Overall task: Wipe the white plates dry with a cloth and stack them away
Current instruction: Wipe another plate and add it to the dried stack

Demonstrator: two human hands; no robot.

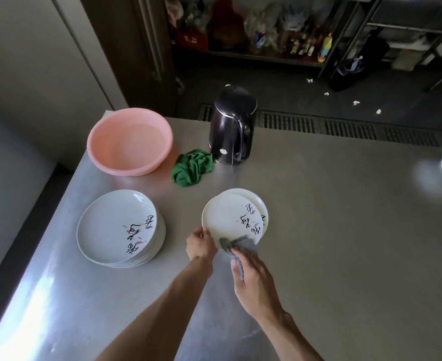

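Left hand (200,244) pinches plate (230,217) rim; right hand (253,280) presses grey cloth (240,247) on it.

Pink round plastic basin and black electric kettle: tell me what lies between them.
In the head view, a crumpled green cloth lies on the steel table between basin and kettle, slightly nearer the person.

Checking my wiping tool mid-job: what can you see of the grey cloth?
The grey cloth is small, soft-looking and crumpled. The right hand holds it bunched, one fold trailing by the thumb, and presses it on the near rim of the top plate, which the left hand grips at its edge. Dampness cannot be told.
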